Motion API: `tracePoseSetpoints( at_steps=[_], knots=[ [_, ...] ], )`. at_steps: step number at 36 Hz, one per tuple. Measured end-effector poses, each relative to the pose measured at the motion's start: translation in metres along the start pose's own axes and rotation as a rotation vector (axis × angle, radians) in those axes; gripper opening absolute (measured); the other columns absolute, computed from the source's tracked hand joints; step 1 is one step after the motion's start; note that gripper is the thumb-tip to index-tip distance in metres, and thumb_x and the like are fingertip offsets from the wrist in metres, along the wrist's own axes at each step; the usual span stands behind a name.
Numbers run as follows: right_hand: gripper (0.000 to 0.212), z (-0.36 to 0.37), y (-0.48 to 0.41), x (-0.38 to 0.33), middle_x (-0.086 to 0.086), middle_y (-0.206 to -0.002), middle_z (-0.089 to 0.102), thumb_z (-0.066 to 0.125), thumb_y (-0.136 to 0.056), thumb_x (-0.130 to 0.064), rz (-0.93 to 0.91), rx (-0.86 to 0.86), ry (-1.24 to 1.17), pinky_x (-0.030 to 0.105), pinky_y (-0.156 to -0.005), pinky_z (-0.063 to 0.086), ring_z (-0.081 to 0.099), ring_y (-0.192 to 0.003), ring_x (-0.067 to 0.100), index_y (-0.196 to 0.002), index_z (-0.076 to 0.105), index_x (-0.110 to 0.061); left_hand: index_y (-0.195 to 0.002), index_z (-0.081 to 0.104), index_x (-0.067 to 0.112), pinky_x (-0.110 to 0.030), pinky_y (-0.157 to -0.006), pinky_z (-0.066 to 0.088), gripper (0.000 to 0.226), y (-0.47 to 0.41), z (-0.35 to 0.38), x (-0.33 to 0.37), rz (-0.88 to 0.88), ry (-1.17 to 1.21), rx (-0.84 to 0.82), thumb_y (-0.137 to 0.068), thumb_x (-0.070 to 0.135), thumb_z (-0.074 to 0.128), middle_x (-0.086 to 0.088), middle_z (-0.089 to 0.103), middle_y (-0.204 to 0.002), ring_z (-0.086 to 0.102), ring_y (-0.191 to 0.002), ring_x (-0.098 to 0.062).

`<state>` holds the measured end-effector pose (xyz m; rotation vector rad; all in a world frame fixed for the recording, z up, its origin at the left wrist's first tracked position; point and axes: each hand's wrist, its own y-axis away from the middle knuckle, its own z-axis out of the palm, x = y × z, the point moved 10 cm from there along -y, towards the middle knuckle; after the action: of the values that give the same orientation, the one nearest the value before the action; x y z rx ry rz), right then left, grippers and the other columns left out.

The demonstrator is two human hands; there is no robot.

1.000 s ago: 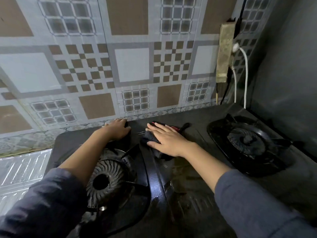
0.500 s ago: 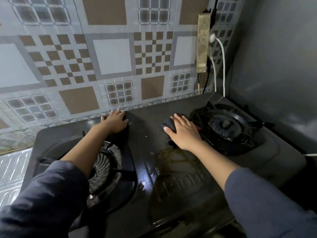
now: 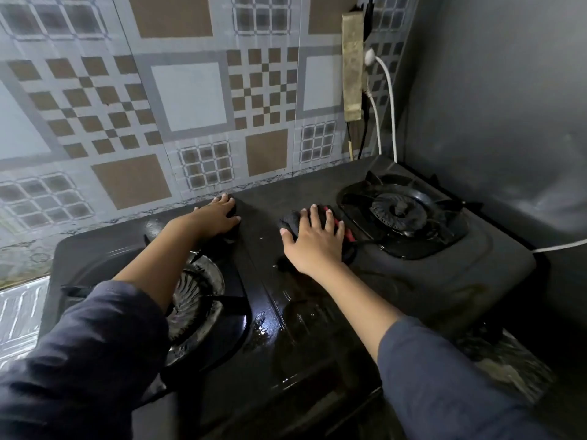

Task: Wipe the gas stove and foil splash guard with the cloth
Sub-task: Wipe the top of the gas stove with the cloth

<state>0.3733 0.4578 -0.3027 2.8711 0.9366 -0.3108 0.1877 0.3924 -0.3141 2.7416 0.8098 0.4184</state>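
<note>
Near the middle of the frame the right hand point(image 3: 313, 238) lies flat with fingers spread, pressing a dark cloth point(image 3: 290, 223) with red showing at its edge onto the black top of the gas stove point(image 3: 476, 274). The cloth sits on the strip between the two burners, just left of the right burner point(image 3: 398, 211) and its pan support. The left hand point(image 3: 216, 215) rests palm down, fingers loosely spread and holding nothing, at the stove's back edge above the left burner point(image 3: 193, 300), close to where the patterned foil splash guard point(image 3: 187, 93) meets the stove.

The work looks to be partway through the stove top, with the guard apparently not yet wiped. The glossy patch toward the lower centre of the frame looks wet, and the matte area at the right looks dry.

Several things could go wrong from here. A stroke carried rightward could snag the cloth on the prongs of the right pan support, bunching it or shifting the support. The left forearm hangs directly over the left burner, so a sleeve could drag across its grate and pick up grime. The wet film could let a bracing palm slip. In the upper right, a white cable point(image 3: 389, 100) and a wall-mounted strip point(image 3: 353, 61) hang just behind the stove's rear corner; a damp cloth swept up the guard there could reach them.
</note>
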Motion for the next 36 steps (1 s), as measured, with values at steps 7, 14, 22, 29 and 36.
tracePoseSetpoints(
  at_steps=[7, 14, 22, 29, 36],
  knots=[
    [0.065, 0.011, 0.019, -0.039, -0.002, -0.159, 0.003, 0.025, -0.095, -0.054, -0.279, -0.058, 0.001, 0.048, -0.117, -0.003, -0.004, -0.146, 0.023, -0.148, 0.014, -0.019, -0.148, 0.009, 0.011, -0.04, -0.119, 0.007, 0.063, 0.005, -0.004, 0.011, 0.024, -0.039, 0.004, -0.097, 0.035, 0.038, -0.007, -0.003, -0.158, 0.002, -0.146, -0.025],
    [0.059, 0.007, 0.055, -0.038, -0.01, -0.157, 0.011, 0.032, -0.095, -0.052, -0.63, -0.114, -0.017, 0.037, -0.117, -0.003, 0.0, -0.145, 0.011, -0.147, 0.02, -0.027, -0.146, 0.018, 0.007, -0.04, -0.115, 0.022, 0.064, 0.014, -0.006, 0.031, 0.016, -0.182, 0.004, -0.096, 0.04, 0.039, -0.013, 0.011, -0.157, 0.023, -0.141, -0.031],
    [0.061, -0.006, 0.03, 0.009, -0.014, -0.157, 0.012, 0.03, -0.094, -0.056, -0.591, -0.122, 0.022, 0.033, -0.117, 0.003, 0.005, -0.144, 0.006, -0.147, 0.018, -0.029, -0.139, 0.032, 0.004, -0.042, -0.109, 0.031, 0.05, 0.024, 0.005, 0.064, 0.009, -0.222, 0.074, -0.099, 0.033, 0.031, -0.018, 0.029, -0.148, 0.037, -0.132, -0.033],
    [0.066, -0.009, 0.005, 0.036, -0.011, -0.158, 0.005, 0.026, -0.093, -0.06, -0.339, -0.143, -0.034, 0.038, -0.118, 0.005, 0.002, -0.146, 0.012, -0.148, 0.014, -0.026, -0.143, 0.02, -0.002, -0.044, -0.115, 0.022, 0.054, 0.032, 0.013, 0.069, -0.016, -0.141, 0.098, -0.1, 0.029, 0.026, -0.022, 0.016, -0.153, 0.023, -0.14, -0.035],
    [0.065, -0.009, 0.016, 0.053, -0.006, -0.158, 0.008, 0.025, -0.092, -0.059, -0.125, -0.024, -0.085, 0.04, -0.117, 0.006, 0.007, -0.145, 0.018, -0.147, 0.019, -0.024, -0.146, 0.011, -0.001, -0.038, -0.119, 0.011, 0.057, 0.044, 0.02, 0.074, 0.032, -0.093, 0.102, -0.1, 0.03, 0.026, -0.018, 0.005, -0.156, 0.008, -0.145, -0.03]
  ],
)
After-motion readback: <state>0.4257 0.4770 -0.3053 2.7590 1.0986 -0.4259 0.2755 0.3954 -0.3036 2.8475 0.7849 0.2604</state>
